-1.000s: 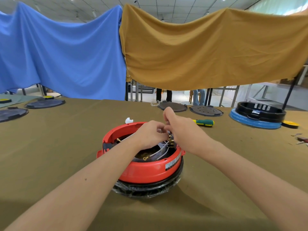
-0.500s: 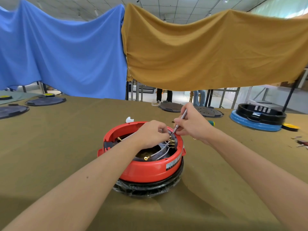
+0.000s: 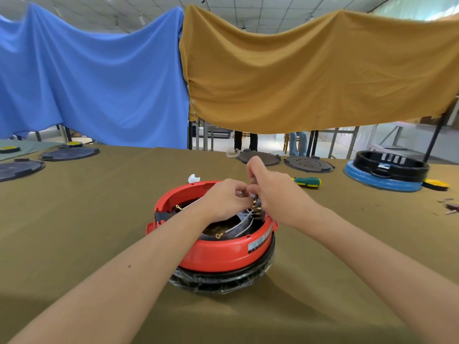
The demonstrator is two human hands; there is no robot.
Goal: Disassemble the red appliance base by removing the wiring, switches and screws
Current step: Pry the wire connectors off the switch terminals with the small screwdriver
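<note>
The red appliance base (image 3: 216,254) sits upside down on a black plastic-wrapped ring in the middle of the olive table. Inside it run white wires (image 3: 244,220) ending in brass terminals (image 3: 255,210) at the right inner wall. My left hand (image 3: 223,199) reaches in from the left, its fingertips pinching the wiring at those terminals. My right hand (image 3: 275,192) meets it from the right, fingers curled and pinching the same cluster of wiring. What lies between the fingertips is hidden. A green and yellow screwdriver (image 3: 306,181) lies on the table behind my right hand.
A small white part (image 3: 193,178) lies just behind the base. Dark round plates (image 3: 309,164) rest at the back, others at far left (image 3: 69,153). A blue and black base (image 3: 387,175), a yellow disc (image 3: 436,184) and small loose parts (image 3: 449,207) are at right.
Half a second ago my right hand held a thin grey rod above the rim. Now it has dropped back against my left hand at the terminals, and the rod is out of sight.
</note>
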